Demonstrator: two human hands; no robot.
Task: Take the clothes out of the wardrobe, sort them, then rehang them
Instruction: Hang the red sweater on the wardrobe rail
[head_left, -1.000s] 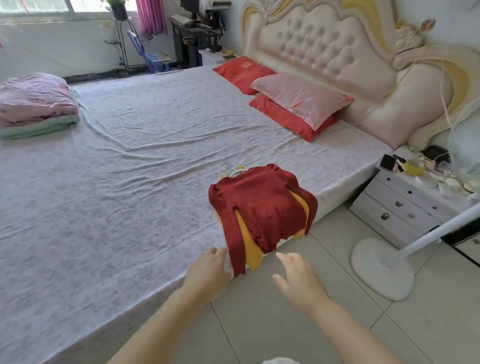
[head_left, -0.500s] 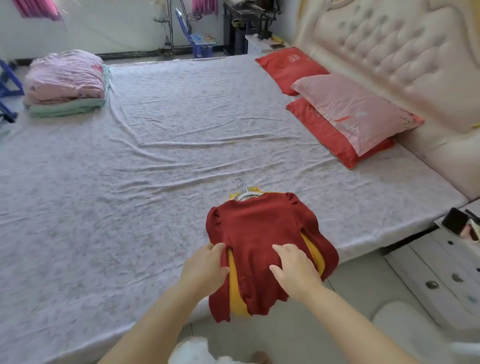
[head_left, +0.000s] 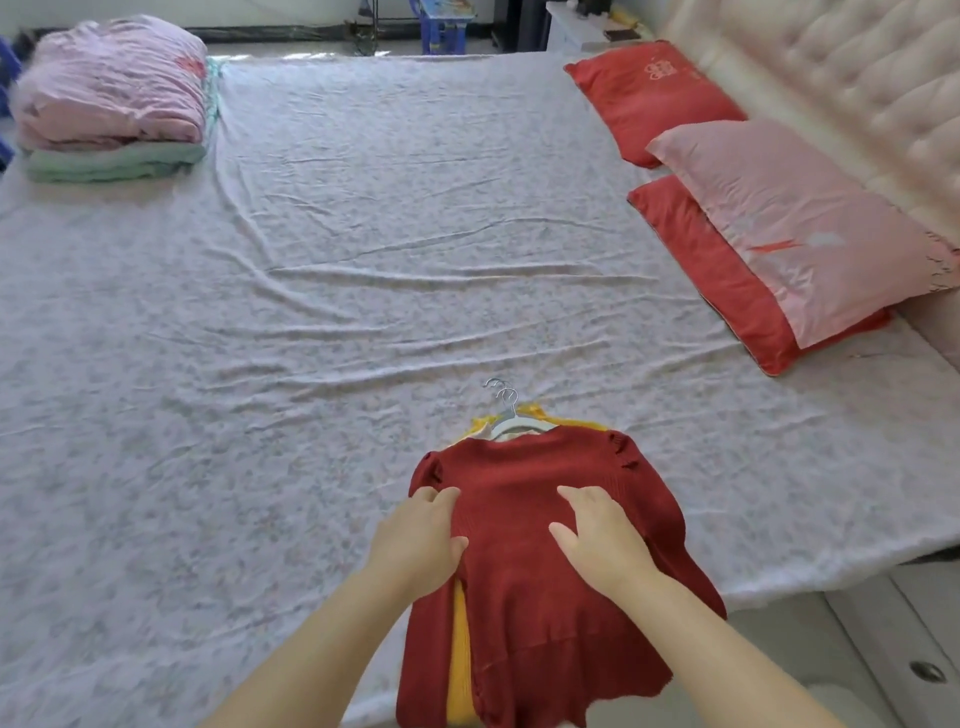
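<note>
At six o'clock, nearest the camera, both hands lie on a red sweater (head_left: 540, 582). It is a fine ribbed knit with puffed shoulders, spread face-down. The right hand (head_left: 605, 540) rests flat on its middle, fingers straight and spread. The left hand (head_left: 415, 540) sits on the sweater's left side, fingers slightly bent over the folded sleeve and thumb on the knit. Whether it pinches the cloth cannot be told.

A yellow garment (head_left: 460, 670), also knitted, shows as a strip under the red one and again at the collar. The sweater lies across the near edge of the bed, its wavy hem hanging past that edge toward the floor. At its twelve o'clock, thin metal hanger hooks (head_left: 506, 400) poke out onto the sheet (head_left: 363, 260).

The sheet is thin pale cloth with a faint floral print, creased in long shallow ridges. It runs wide and flat from nine o'clock to twelve. At four o'clock, just past the bed's corner, stands a white drawer unit (head_left: 883, 639) with a round metal knob.

At two o'clock a glossy pink pillow (head_left: 800, 228) overlaps a red pillow (head_left: 727, 291), with another red pillow (head_left: 649, 93) behind. They lean against a tufted, buttoned headboard (head_left: 857, 78). At ten o'clock, on the far corner, a puffy folded pink quilt (head_left: 111, 88) sits on a green one (head_left: 114, 163).
</note>
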